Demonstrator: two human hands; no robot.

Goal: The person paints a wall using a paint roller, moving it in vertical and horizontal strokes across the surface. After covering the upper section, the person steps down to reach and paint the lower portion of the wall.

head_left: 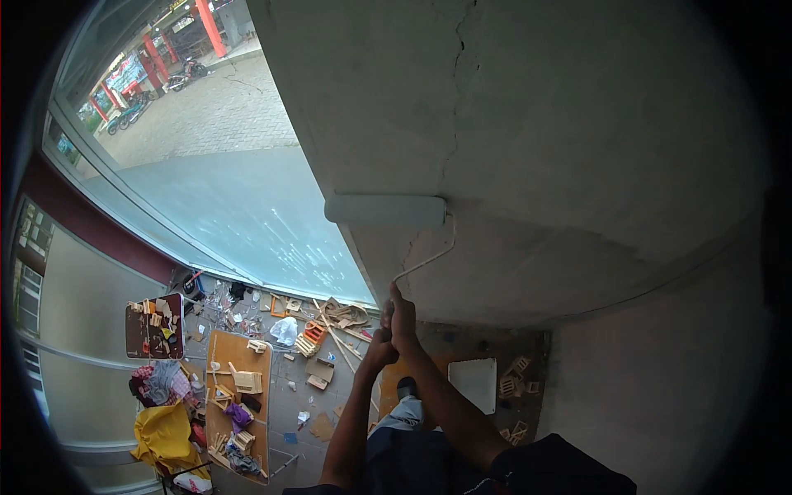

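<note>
Item: paint roller point(385, 210), white sleeve, lying level against the grey wall point(536, 124), at 12 o'clock from the hands and just left of frame centre. Its thin bent wire frame point(429, 257) runs from the sleeve's right end down to the grip.

Right hand point(403, 320): uppermost on the grip, fingers point(394, 290) wrapped about it, one laid straight up along the shaft. Dark sleeve point(544, 462) at 5 o'clock.

Left hand point(380, 351): directly below and touching the right, closed round the same grip; single fingers cannot be told apart. Forearm bare, running to 6 o'clock.

Wall: a crack point(462, 66) runs down from 12 o'clock towards the roller; a lighter band shows from 3 to 4 o'clock.

Window point(231, 206): large pane at 9 to 10 o'clock, touching the wall's left edge. Outside, brick paving point(206, 115) and parked motorbikes point(186, 74) at 11 o'clock.

Floor point(289, 388), 7 to 8 o'clock:
- long wooden worktop point(233, 351) bearing small wooden pieces;
- smaller dark worktop point(136, 338) to its left, cluttered;
- yellow cloth point(165, 433) just beside the long worktop;
- white plastic bag point(285, 330) among loose scraps and sticks.

At 5 o'clock from the hands: white board point(477, 384), small wooden frames beside it.
</note>
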